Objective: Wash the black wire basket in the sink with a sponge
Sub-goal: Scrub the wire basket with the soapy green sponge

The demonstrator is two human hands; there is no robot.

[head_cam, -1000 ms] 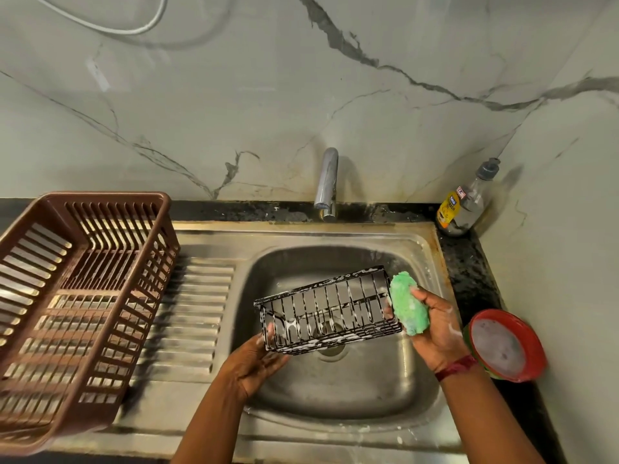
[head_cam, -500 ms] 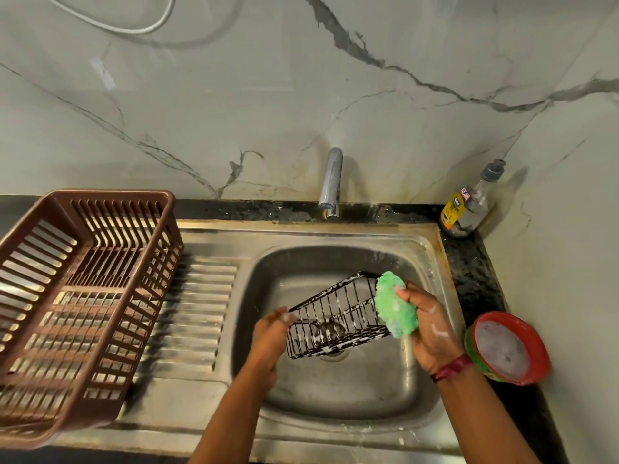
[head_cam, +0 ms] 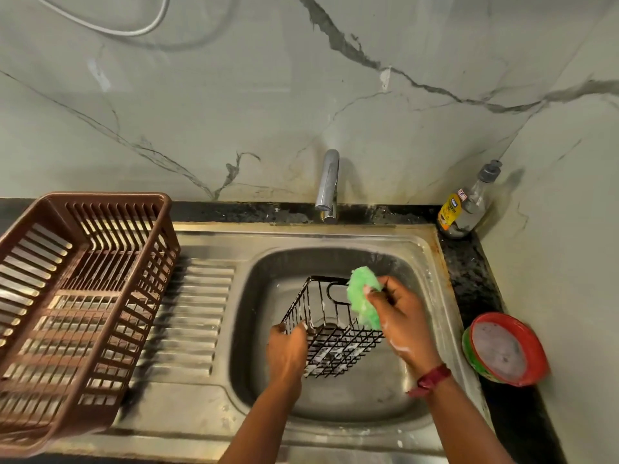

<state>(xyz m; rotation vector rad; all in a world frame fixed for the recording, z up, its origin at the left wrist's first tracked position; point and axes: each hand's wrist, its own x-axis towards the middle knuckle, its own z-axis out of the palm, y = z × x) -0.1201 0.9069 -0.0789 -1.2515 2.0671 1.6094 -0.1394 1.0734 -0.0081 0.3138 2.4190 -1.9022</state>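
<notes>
The black wire basket [head_cam: 330, 333] hangs tilted over the steel sink bowl [head_cam: 268, 283], one narrow end pointing towards me, with white suds on its lower wires. My left hand [head_cam: 287, 353] grips its near left corner. My right hand [head_cam: 400, 318] holds the green sponge [head_cam: 363, 301] and presses it against the basket's right rim. Soap foam clings to my right hand and wrist. The drain is hidden behind the basket.
A brown slatted plastic crate [head_cam: 80, 296] sits on the ribbed drainboard [head_cam: 197, 316] at the left. A chrome tap [head_cam: 329, 185] stands behind the bowl. A dish-soap bottle [head_cam: 464, 209] is in the back right corner, and a red-rimmed tub of soapy paste [head_cam: 504, 349] sits on the dark counter at the right.
The basket has turned from lying broadside to end-on and dropped lower in the bowl. My left hand shifted to its near corner; my right hand moved the sponge onto the rim.
</notes>
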